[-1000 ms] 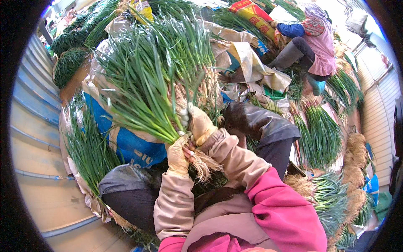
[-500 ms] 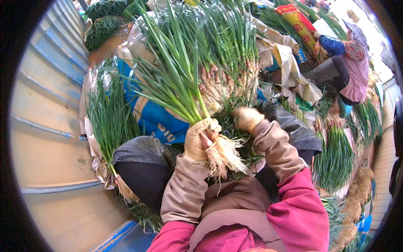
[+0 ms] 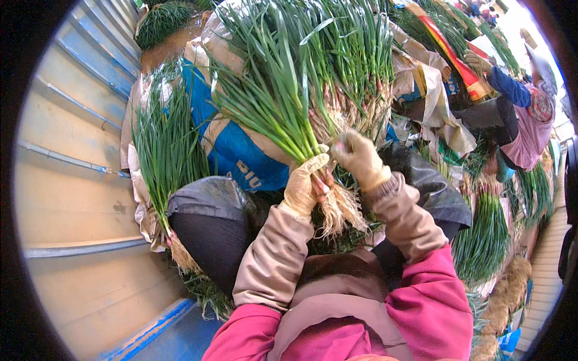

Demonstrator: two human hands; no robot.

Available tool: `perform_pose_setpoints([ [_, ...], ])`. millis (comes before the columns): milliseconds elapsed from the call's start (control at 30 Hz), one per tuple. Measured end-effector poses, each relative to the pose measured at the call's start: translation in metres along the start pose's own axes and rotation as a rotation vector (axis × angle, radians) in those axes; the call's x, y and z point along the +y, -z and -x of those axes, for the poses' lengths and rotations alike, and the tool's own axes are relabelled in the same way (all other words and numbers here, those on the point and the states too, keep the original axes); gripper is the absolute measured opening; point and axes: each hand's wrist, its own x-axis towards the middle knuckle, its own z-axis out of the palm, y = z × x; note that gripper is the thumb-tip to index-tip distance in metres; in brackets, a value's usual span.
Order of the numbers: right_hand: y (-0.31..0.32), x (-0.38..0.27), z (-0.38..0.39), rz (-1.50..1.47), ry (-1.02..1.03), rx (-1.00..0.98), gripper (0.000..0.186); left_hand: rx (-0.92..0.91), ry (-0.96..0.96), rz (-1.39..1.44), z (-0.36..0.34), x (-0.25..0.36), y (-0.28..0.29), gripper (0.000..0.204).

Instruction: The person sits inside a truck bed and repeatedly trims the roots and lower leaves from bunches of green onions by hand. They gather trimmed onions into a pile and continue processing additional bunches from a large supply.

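My left hand (image 3: 305, 185), in a pale glove, is closed around a bunch of spring onions (image 3: 296, 129) just above the pinkish bulbs. Their long green leaves point up and away, and the stringy white roots (image 3: 342, 210) hang below my fist toward my lap. Close to the right of the stems, my gloved right hand (image 3: 361, 157) has its fingers curled together. Its fingertips are slightly blurred, so what they pinch is hidden. Beyond both hands lies a large heap of spring onions (image 3: 355, 66), roots facing me.
A blue and tan sack (image 3: 241, 150) lies beyond my left knee (image 3: 208, 201). More spring onions (image 3: 168, 147) lean beside the corrugated metal wall (image 3: 84, 198). At right, another person (image 3: 527, 114) sits among bundles (image 3: 481, 234), near a red and yellow bag (image 3: 448, 51).
My right hand has risen and come in beside the bunch's stems. My left hand, still gripping the bunch, has shifted slightly right and up. The view has shifted a little.
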Motion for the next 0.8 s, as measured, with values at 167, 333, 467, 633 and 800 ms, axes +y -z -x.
perform_pose_setpoints([
  [167, -0.013, 0.056, 0.036, -0.444, -0.185, -0.149, 0.010, 0.045, -0.027, -0.207, -0.003, -0.013, -0.015, 0.018],
  [333, 0.002, 0.108, -0.002, 0.075, -0.188, 0.069, 0.017, 0.111, -0.114, -0.152, -0.001, -0.014, -0.008, 0.015],
  [467, 0.013, 0.004, 0.001, -0.728, -0.343, -0.195, 0.018, 0.286, -0.269, -0.081, -0.002, -0.016, -0.014, 0.006],
  [633, -0.051, 0.015, -0.003, -0.373, -0.010, 0.109, 0.025, 0.357, -0.310, -0.478, -0.007, -0.025, 0.011, 0.010],
  [800, -0.051, -0.006, 0.009, -0.982, -0.324, 0.305, 0.007, 0.345, -0.288, -0.310, -0.007, -0.024, -0.001, 0.007],
])
